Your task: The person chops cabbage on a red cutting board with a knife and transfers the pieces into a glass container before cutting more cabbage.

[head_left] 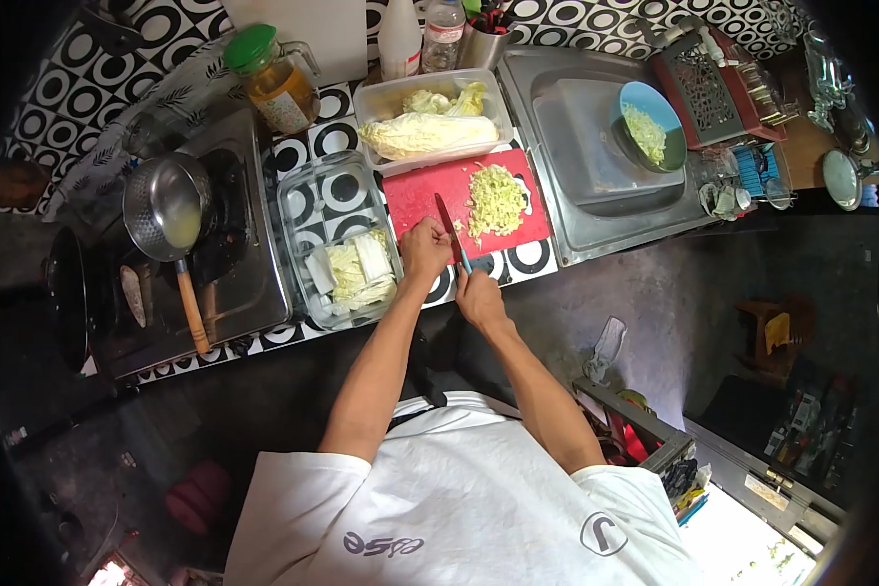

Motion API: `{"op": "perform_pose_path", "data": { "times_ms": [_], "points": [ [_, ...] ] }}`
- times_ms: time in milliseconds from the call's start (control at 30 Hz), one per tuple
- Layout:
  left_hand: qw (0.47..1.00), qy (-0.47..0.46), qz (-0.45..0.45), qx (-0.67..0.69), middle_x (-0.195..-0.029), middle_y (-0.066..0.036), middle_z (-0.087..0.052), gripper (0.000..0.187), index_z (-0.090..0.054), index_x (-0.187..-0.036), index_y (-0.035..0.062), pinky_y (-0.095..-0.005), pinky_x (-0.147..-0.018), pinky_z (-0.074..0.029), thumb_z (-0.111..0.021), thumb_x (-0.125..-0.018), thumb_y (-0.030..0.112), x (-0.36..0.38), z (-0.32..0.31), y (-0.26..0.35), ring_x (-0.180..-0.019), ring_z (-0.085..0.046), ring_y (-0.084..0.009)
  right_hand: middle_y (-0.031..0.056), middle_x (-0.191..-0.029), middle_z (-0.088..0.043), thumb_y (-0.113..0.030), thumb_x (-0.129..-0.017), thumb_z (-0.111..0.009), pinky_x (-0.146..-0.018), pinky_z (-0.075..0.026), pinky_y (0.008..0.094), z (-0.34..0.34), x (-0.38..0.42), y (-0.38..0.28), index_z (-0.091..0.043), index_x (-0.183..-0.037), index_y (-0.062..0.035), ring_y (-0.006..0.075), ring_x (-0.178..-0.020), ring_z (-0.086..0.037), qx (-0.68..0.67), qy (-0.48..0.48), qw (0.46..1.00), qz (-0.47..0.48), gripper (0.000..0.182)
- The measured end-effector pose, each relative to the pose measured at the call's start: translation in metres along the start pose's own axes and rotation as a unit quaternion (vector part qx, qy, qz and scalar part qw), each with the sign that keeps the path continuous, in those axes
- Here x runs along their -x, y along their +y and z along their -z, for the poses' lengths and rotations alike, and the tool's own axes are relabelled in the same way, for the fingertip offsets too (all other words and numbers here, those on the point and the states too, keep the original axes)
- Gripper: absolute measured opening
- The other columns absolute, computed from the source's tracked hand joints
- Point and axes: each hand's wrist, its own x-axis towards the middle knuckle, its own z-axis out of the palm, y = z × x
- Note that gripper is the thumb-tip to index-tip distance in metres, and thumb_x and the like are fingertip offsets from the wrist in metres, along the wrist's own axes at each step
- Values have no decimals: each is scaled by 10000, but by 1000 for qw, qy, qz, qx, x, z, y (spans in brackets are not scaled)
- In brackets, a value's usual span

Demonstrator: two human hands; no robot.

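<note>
My right hand is wrapped round the blue handle of a kitchen knife, whose blade points away from me over the red cutting board. Just left of the blade, my left hand rests at the board's near edge with its fingers curled together; whatever they hold is hidden. Chopped napa cabbage lies heaped on the right side of the board. Larger napa cabbage pieces sit in a clear glass dish to the left. Behind the board, a plastic container holds more napa cabbage.
At left, a saucepan with a wooden handle stands on the stove. A green-lidded jug and bottles stand behind. Right of the board is a sink with a blue bowl of shredded cabbage.
</note>
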Motion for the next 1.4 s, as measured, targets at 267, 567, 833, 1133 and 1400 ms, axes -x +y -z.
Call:
{"op": "perform_pose_path", "data": {
  "times_ms": [267, 567, 833, 1133, 1400],
  "points": [
    [999, 13, 9, -30, -646, -103, -615, 100, -566, -750, 12, -290, -571, -487, -630, -673, 4, 4, -4, 1, -585, -613, -183, 304, -825, -603, -325, -909, -410, -743, -481, 502, 18, -3, 6, -557, -909, 61, 448, -814, -603, 87, -19, 995, 49, 413],
    [991, 112, 76, -17, -698, -113, -643, 108, -600, -790, 23, -320, -615, -513, -625, -686, 38, 13, -27, 31, -652, -644, -225, 317, -722, -585, -275, -909, -424, -682, -480, 523, 56, -44, 34, -554, -817, 64, 470, -738, -596, 118, -39, 971, 202, 375],
    [962, 166, 178, 119, -864, -128, -658, 267, -585, -984, -33, -275, -713, -519, -615, -721, 2, 14, -64, 70, -788, -646, -176, 347, -700, -556, -289, -899, -446, -678, -452, 524, 100, -71, 48, -568, -834, 84, 497, -751, -566, 57, -96, 958, 263, 397],
    [941, 119, 190, 255, -1106, -169, -582, 478, -464, -1217, -44, -279, -786, -500, -577, -753, -43, 27, -60, 90, -959, -600, -184, 292, -716, -600, -380, -861, -486, -709, -454, 499, 157, -77, 44, -580, -923, 50, 453, -739, -597, 94, -118, 953, 262, 445],
    [980, 168, 84, -63, -1263, -147, -486, 526, -548, -1191, 98, -388, -875, -435, -666, -678, 106, 43, -51, 111, -1080, -498, -308, 266, -686, -599, -353, -821, -563, -675, -461, 496, 172, -98, 51, -575, -847, 35, 441, -710, -594, 84, -108, 939, 316, 389]
  ]
}}
